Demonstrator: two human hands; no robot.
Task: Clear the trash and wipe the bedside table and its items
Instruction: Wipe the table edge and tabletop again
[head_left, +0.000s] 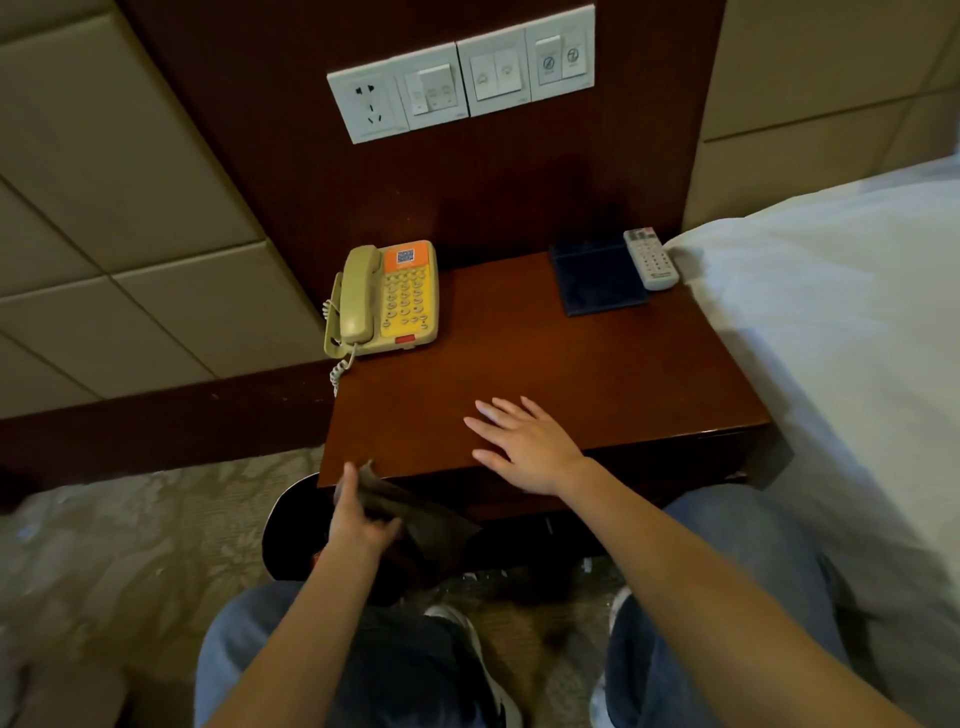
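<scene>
The dark wooden bedside table stands between wall and bed. A beige and yellow telephone sits at its back left corner. At the back right lie a dark blue pad and a white remote control. My right hand lies flat with spread fingers on the table's front part. My left hand grips a brownish crumpled piece, cloth or paper, just below the table's front left corner, over a black bin.
A white bed borders the table on the right. A switch and socket panel is on the wooden wall behind. Patterned carpet covers the floor on the left. My knees in jeans and my shoes are below.
</scene>
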